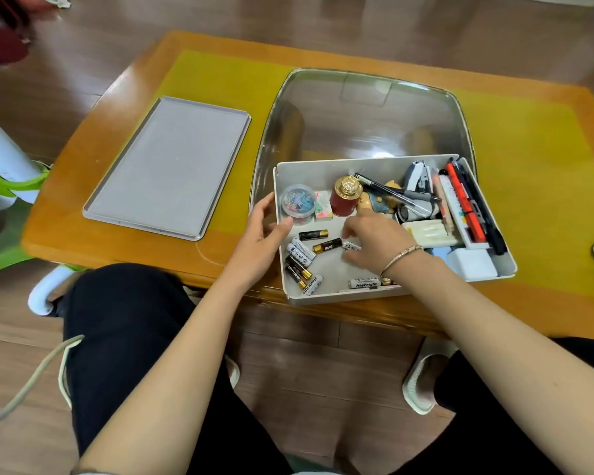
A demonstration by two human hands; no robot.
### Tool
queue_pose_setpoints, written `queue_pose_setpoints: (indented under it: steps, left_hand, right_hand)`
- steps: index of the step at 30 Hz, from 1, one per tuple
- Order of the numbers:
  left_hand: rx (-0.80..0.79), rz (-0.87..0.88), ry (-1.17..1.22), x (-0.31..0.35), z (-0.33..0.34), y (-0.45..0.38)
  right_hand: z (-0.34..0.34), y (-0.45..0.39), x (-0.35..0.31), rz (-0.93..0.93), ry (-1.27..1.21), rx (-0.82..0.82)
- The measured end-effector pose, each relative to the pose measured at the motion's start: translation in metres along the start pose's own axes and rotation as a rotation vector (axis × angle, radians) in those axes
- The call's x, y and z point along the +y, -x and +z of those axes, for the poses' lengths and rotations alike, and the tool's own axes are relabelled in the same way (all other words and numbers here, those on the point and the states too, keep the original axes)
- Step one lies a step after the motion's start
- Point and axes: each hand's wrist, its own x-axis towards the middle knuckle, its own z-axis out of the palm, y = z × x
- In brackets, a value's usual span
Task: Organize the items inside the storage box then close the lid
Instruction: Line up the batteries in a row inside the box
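A white storage box sits at the table's near edge, its clear lid standing open behind it. Inside lie several loose batteries, a round tub of clips, a red jar with a gold cap, pens, a stapler and white blocks. My left hand grips the box's left wall, thumb inside. My right hand reaches into the box with fingers curled over a white battery; whether it holds it is hidden.
A flat grey tray lies on the yellow mat left of the box. The wooden table ends just before my knees. A white and green stand is on the floor at the left.
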Motion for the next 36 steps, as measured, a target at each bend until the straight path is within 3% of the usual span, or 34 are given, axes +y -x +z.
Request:
queue_pose_setpoints:
  steps: [4, 7, 12, 20, 28, 32, 36]
  left_hand:
    - [-0.04, 0.035, -0.028, -0.002, -0.003, -0.001]
    - [-0.05, 0.022, 0.01, -0.006, -0.002, 0.0]
    - [-0.05, 0.023, 0.035, -0.009, -0.002, 0.001]
    - [-0.094, 0.017, 0.032, -0.006, -0.004, -0.001]
    - [-0.209, -0.019, -0.034, 0.003, -0.018, -0.006]
    - [-0.245, -0.048, -0.039, 0.003, -0.022, -0.01]
    - [-0.25, -0.052, -0.022, 0.0, -0.023, -0.013]
  right_hand:
    - [0.003, -0.005, -0.035, -0.243, -0.223, -0.144]
    - [0.015, -0.013, -0.057, -0.322, -0.184, -0.16]
    - [0.022, -0.017, -0.063, -0.277, 0.028, -0.16]
    - [0.004, 0.0, -0.001, -0.04, 0.037, -0.126]
    - [0.012, -0.006, -0.033, -0.115, -0.275, -0.047]
    - [0.014, -0.009, -0.047, -0.223, -0.233, -0.252]
    - [0.013, -0.015, -0.048, -0.281, 0.003, -0.28]
